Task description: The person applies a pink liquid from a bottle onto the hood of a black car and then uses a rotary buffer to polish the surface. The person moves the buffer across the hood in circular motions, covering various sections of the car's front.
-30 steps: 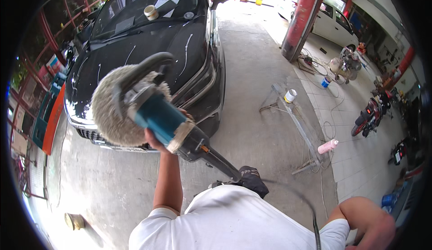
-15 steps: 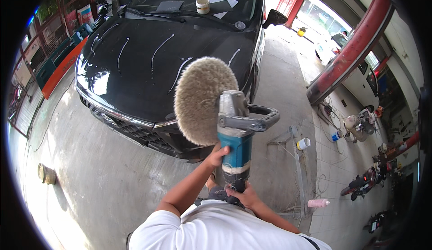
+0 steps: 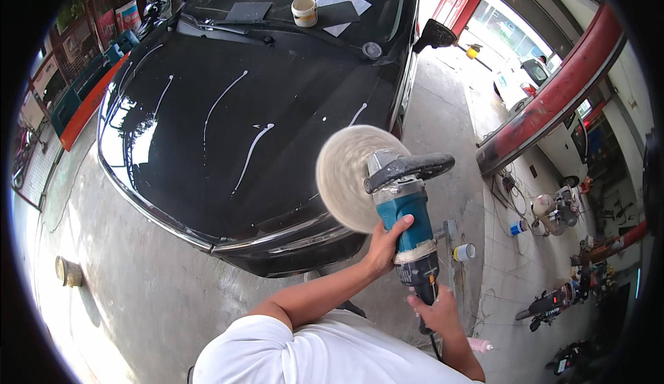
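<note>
A teal and black car polisher [image 3: 404, 211] is held in both my hands at the car's front corner. My left hand [image 3: 387, 247] is closed round its teal body, thumb on top. Behind it, my right hand [image 3: 439, 309] is wrapped round the black rear handle, where a cord hangs down. The round wool pad [image 3: 349, 180] looks smooth and smeared by motion; it overlaps the edge of the black hood [image 3: 228, 169], and whether it touches cannot be told. Several whitish streaks of compound [image 3: 250, 157] lie along the hood.
An open white tub [image 3: 304, 12], papers and dark sheets rest on the windshield. The side mirror [image 3: 434, 36] juts out at right. A red post [image 3: 546, 100] leans in beyond it. A can [image 3: 464, 252], a pink bottle [image 3: 479, 344] and cables are on the floor; another can [image 3: 68, 271] stands left.
The polisher and both hands have shifted right, its pad tipping lower toward the hood. The pad's fluffy fibres have become a smooth blur. My view has moved closer over the hood.
</note>
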Motion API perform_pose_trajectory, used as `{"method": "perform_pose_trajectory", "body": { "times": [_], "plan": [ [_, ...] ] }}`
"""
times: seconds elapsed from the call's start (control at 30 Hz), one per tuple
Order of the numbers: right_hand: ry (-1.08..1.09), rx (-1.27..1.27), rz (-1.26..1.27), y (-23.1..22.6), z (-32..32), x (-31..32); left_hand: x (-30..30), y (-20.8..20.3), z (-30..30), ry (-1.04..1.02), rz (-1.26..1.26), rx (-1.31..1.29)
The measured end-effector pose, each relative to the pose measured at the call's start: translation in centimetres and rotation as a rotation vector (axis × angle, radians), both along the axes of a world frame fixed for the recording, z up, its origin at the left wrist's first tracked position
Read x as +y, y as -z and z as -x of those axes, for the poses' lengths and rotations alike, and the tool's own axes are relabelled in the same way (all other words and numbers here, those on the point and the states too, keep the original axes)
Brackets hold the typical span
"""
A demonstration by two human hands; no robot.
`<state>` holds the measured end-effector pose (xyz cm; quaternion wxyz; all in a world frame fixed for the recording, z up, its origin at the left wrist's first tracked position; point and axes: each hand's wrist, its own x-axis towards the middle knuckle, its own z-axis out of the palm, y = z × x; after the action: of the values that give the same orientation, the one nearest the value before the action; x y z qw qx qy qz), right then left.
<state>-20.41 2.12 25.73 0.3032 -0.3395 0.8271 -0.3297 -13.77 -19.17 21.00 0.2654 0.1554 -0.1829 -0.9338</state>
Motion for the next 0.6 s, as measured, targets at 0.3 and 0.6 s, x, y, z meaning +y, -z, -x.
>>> {"method": "perform_pose_trajectory", "body": {
  "times": [0.3, 0.6],
  "plan": [
    [-0.067, -0.112, -0.28, -9.7, 1.7, -10.3, -6.7, 0.3, 4.5, -0.066, -0.212, 0.145],
    [0.087, 0.108, -0.177, -4.9, -6.8, -17.9, -15.8, 0.1, -1.3, -0.012, 0.185, -0.286]
  ]
}}
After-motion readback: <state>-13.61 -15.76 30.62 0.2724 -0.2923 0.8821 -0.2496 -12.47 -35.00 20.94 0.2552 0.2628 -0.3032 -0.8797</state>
